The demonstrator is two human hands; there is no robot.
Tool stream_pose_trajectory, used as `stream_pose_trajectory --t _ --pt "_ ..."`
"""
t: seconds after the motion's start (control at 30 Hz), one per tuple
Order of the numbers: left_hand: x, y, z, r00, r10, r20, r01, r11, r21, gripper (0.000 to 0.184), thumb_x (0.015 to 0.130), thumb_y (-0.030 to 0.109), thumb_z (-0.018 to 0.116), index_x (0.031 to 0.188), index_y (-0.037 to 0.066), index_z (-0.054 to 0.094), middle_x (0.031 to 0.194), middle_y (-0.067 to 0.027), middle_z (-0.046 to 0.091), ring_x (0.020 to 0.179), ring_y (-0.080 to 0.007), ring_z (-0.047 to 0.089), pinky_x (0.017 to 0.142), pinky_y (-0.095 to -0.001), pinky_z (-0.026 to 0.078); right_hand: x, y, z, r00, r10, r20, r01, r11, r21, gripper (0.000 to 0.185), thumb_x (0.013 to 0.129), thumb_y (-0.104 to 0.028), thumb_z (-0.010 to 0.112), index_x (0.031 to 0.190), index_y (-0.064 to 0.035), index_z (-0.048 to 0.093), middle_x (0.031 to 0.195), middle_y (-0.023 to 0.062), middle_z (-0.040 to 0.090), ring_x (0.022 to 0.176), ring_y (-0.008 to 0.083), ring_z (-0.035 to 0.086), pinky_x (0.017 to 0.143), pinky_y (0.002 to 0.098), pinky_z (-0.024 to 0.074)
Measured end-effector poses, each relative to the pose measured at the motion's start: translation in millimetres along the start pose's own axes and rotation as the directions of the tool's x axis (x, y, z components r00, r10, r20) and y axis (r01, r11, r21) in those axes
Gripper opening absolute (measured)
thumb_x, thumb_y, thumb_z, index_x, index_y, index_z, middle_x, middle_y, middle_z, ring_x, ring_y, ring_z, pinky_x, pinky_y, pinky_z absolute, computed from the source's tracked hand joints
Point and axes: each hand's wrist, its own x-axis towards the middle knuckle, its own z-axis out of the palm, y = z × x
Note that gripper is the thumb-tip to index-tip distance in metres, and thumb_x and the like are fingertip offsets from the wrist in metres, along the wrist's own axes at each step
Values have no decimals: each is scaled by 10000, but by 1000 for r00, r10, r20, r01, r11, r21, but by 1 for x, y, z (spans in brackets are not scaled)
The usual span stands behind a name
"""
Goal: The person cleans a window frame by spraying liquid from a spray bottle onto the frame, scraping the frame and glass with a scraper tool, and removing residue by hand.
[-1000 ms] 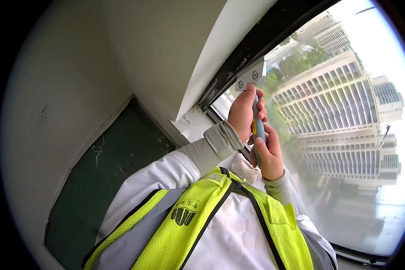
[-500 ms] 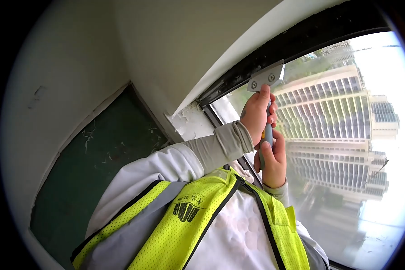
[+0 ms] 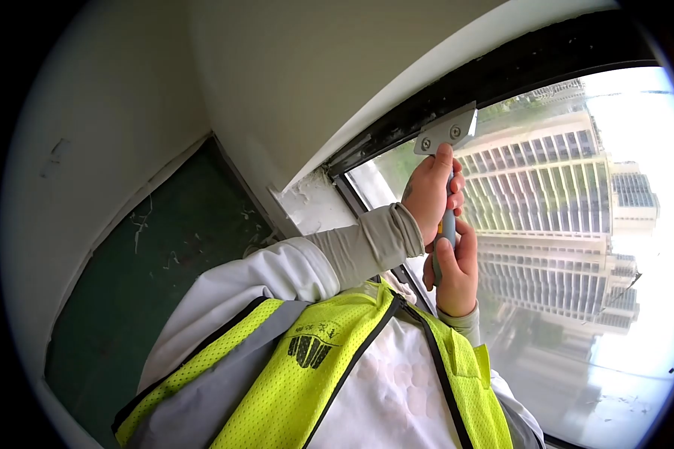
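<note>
Left hand (image 3: 427, 194) and right hand (image 3: 458, 273) each keep a closed grip around a scraper (image 3: 440, 138) at the black window frame's (image 3: 532, 69) edge. Yellow vest's (image 3: 277, 396) lettering (image 3: 312, 330) is illegible.

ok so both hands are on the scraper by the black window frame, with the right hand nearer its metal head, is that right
Not quite: the head view shows the left hand nearer the metal head, with the right hand farther down. Both hands are indeed on the scraper, by the black window frame.
</note>
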Motion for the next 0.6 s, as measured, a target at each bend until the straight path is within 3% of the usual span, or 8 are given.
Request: stream_pose_trajectory --t 0.07,0.6 --pt "0 0 -2 999 2 37 -3 1000 5 331 894 428 386 845 102 377 623 16 376 467 -79 328 500 -256 346 -1 -1 -1 1000 -2 -7 1 1000 -11 352 865 -92 421 1184 -7 299 788 74 492 395 85 414 347 207 306" --pt "5 -2 1 999 18 29 -17 1000 -26 340 893 441 375 836 105 371 611 24 365 461 -74 310 492 -258 338 4 -5 -6 1000 19 -7 -19 999 34 320 859 -99 446 1146 -14 331 762 64 512 392 59 401 341 198 291"
